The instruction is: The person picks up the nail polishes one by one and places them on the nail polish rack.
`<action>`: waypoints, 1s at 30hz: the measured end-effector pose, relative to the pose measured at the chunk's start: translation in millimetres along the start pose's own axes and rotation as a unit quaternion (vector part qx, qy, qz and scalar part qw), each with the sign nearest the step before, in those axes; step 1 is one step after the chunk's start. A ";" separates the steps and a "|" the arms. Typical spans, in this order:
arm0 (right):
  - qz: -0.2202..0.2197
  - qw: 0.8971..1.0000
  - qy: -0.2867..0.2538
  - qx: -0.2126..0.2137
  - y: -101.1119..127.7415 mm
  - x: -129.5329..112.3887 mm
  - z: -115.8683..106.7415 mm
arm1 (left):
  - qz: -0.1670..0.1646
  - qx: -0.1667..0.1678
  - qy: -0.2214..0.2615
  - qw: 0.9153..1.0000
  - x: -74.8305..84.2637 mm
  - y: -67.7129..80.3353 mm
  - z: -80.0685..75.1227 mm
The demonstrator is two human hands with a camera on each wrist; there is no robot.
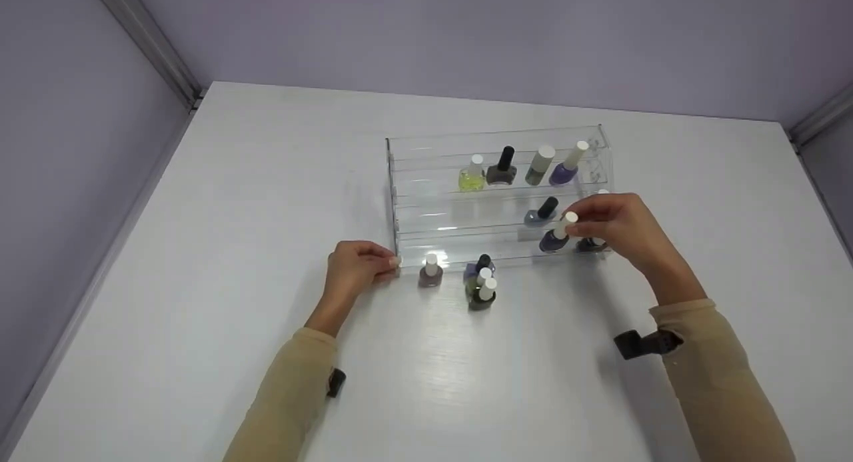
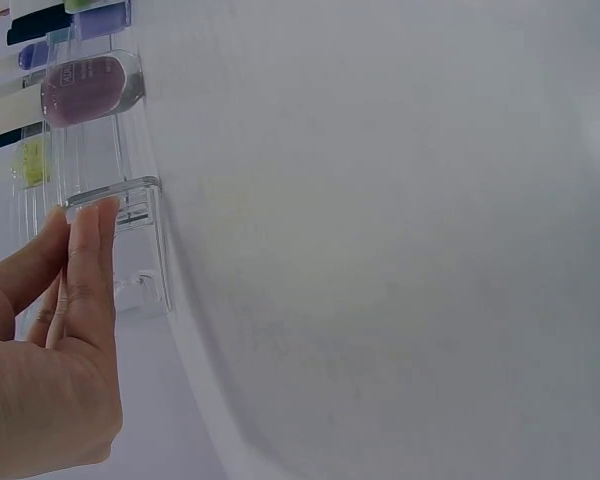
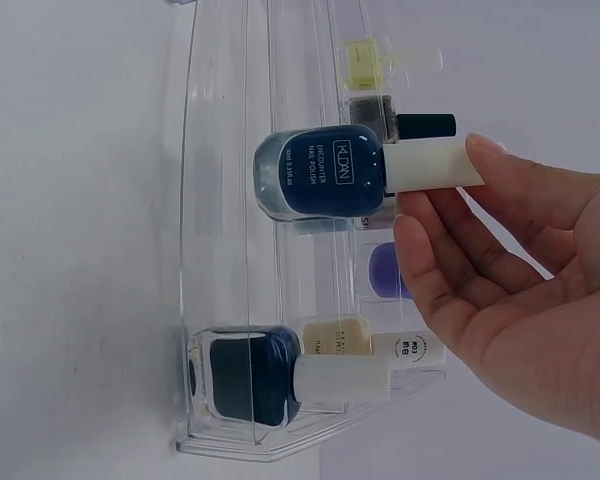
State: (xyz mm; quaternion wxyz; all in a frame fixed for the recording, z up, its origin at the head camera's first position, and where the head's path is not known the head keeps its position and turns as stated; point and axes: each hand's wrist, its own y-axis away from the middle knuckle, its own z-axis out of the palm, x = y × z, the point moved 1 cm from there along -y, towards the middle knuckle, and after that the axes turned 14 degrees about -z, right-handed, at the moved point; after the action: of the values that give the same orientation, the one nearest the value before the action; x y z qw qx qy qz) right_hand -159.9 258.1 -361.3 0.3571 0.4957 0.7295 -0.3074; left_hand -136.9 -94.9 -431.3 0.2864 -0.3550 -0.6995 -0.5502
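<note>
My right hand (image 1: 616,227) pinches the white cap of a dark blue nail polish bottle (image 3: 325,175) between thumb and fingers. That bottle hangs over the front tier of a clear acrylic stepped rack (image 1: 460,242), just left of another dark bottle (image 3: 245,378) standing at the rack's right end. With thumb and fingertips, my left hand (image 1: 358,265) grips the front left corner of the rack, its edge panel between them in the left wrist view. Close by stands a mauve nail polish bottle (image 2: 90,90) with a white cap.
On the rack's upper tier stand a yellow bottle (image 1: 472,177), a black-capped grey one (image 1: 502,169), a white-capped one (image 1: 539,167) and a purple one (image 1: 565,171). A blue-grey bottle (image 1: 541,213) sits one tier lower. Several bottles cluster before the rack, including a dark green one (image 1: 481,298).
</note>
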 end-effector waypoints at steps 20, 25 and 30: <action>0.001 1.000 0.001 -0.006 -2.1 4.6 1.9 | -0.001 0.004 -0.008 1.000 1.4 -0.2 0.5; 0.006 1.000 0.002 -0.007 -2.3 7.7 3.5 | 0.006 0.004 -0.013 1.000 0.7 0.2 0.7; 0.011 1.000 0.000 -0.013 -2.4 9.7 5.2 | 0.012 0.002 -0.008 1.000 0.4 0.3 0.6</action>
State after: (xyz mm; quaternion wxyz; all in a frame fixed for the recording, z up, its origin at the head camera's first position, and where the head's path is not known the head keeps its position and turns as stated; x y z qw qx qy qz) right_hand -163.5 258.0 -371.9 0.3674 0.4992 0.7277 -0.2938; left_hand -136.9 -94.2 -431.0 0.2880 -0.3673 -0.6989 -0.5420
